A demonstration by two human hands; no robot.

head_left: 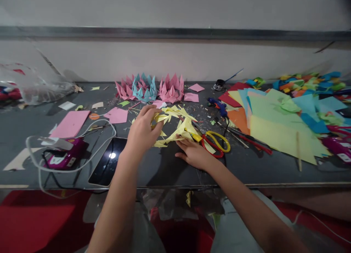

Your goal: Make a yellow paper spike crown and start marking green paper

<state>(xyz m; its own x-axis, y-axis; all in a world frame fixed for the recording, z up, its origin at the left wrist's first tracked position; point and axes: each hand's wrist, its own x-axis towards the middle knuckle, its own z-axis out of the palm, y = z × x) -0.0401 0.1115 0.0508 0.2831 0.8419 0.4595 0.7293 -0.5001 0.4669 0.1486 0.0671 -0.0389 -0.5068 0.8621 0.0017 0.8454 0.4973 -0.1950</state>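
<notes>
A ring of folded yellow paper points [182, 128] lies on the dark table in front of me. My left hand [144, 128] curls round the ring's left side, thumb and fingers gripping its folds. On the near right side, my right hand [194, 152] is open, its fingers stretched out with the tips against the yellow paper. Scissors with red and yellow handles [219, 143] lie just beyond my right hand, their blades partly covered by the paper. Behind the ring stand a blue folded-paper crown [144, 88] and pink ones [172, 89].
A phone [108, 161] and a purple power strip [65, 154] with looped white cable lie left. A blue glue gun [218, 105], a small jar [218, 85] and coloured paper sheets [276, 125] are right. Pink paper [70, 124] and scraps are scattered about. The table's front edge is close.
</notes>
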